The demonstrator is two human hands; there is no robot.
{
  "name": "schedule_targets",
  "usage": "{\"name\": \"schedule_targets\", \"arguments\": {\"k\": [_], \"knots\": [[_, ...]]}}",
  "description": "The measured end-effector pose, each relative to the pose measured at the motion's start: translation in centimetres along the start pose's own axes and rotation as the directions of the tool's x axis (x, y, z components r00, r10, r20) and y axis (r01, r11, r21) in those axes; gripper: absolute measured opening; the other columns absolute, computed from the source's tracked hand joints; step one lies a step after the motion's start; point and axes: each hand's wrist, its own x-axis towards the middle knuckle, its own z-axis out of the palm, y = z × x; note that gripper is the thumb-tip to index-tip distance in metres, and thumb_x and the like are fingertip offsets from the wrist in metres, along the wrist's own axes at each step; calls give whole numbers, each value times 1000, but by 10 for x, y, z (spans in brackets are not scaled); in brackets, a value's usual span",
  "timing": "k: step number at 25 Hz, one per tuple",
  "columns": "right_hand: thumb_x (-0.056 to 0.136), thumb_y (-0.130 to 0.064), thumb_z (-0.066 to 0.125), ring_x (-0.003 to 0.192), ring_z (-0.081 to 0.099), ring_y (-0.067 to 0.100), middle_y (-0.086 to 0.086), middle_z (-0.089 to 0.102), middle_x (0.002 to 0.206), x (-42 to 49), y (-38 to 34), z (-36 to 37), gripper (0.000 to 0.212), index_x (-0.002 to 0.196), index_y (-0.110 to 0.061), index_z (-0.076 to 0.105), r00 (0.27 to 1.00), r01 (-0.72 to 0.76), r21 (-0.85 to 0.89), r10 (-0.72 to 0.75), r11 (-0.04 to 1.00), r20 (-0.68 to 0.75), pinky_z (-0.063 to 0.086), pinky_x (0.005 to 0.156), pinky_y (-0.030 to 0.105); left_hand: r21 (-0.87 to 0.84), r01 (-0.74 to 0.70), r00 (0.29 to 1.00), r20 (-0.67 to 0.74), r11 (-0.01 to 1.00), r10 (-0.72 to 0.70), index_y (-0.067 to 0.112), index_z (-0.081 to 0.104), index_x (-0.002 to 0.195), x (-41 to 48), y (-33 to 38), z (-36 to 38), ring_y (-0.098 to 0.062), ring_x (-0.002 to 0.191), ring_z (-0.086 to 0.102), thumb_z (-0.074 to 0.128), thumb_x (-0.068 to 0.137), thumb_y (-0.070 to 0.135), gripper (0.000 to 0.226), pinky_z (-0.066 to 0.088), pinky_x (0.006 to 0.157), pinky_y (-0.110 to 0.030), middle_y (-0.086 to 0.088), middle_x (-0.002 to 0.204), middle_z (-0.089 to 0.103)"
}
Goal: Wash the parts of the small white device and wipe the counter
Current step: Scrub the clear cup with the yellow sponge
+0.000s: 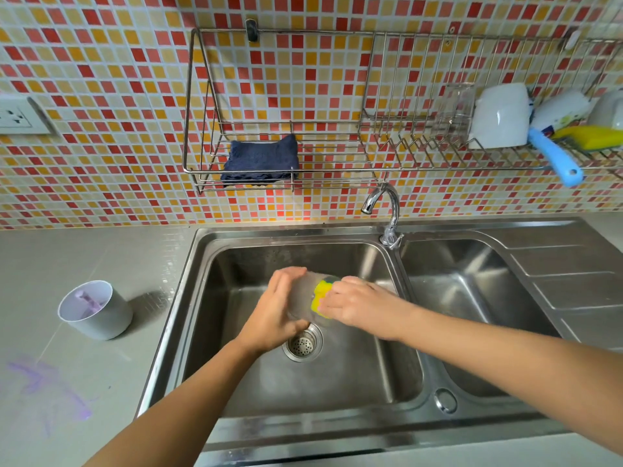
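Fingers [286, 281] of both hands clenched on clear cup [303, 298] and sponge [322, 296], white cylinder [96, 310] well apart.

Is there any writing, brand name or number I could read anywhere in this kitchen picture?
No readable text anywhere.
White bottle with a colourful label on the wall-mounted wire dish rack: print too blurred to read.
White wall socket: no legible marking.
Blurred clear cup held over the steel sink: no text visible.
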Motion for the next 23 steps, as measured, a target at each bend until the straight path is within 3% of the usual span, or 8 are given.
{"name": "schedule_targets", "arguments": {"k": [2,4,8,12,16,18,20,23], "knots": [[66,6,57,72,57,26,1,73,87,1,-6,-3,43,99,-18,73,967,-253,449,214,857,136,47,69,30,-26,34,997,-68,999,-36,28,29,127,-3,-4,2,2,120,36,86,61,15,87,28,100,-5,7,129,35],[66,6,61,75,56,26,1,74,95,1,-7,-6,51,108,-20,70,948,-312,523,222,793,229,47,72,30,-45,80,991,-103,996,-84,29,29,126,-6,-8,3,-2,121,38,87,59,15,90,27,99,-3,5,130,36],[56,-7,79,65,55,16,-11,65,68,2,-6,-6,32,81,-26,70,979,-87,71,71,994,192,46,62,23,-73,96,986,-131,993,-105,12,33,128,-4,1,15,8,114,40,85,59,16,86,31,97,-3,1,126,38],[72,-15,70,69,53,10,-12,55,60,-4,8,-7,17,62,-27,62,976,155,-194,-119,969,184,32,68,22,-221,204,976,120,954,-181,34,25,134,-2,6,8,-4,120,47,82,63,18,93,51,86,-18,6,136,36],[78,-10,67,71,51,11,-12,53,62,-14,22,-4,25,59,-25,61,963,262,-254,-233,931,137,38,68,23,-48,111,964,249,993,-96,29,26,142,2,2,7,-8,123,46,77,61,25,95,38,97,-14,14,138,38],[75,-10,67,73,50,13,-11,56,65,-13,14,3,19,63,-25,63,991,125,-169,-114,978,72,41,66,24,-19,89,987,135,996,-85,16,36,136,1,5,13,-17,116,50,78,61,19,86,36,91,-8,9,128,42],[72,-4,67,73,52,18,-6,67,75,-10,0,3,20,80,-22,71,990,-121,163,108,979,86,46,66,27,-21,95,995,-22,995,-95,7,40,130,-1,5,18,-9,116,46,85,61,17,83,29,93,0,4,127,40],[72,-9,74,78,52,16,-7,72,102,-10,-8,-6,41,110,-24,69,895,-443,574,382,689,232,43,76,19,-35,148,978,-142,988,-152,1,41,129,1,8,20,9,112,35,87,62,22,84,23,90,6,3,125,36]]}}
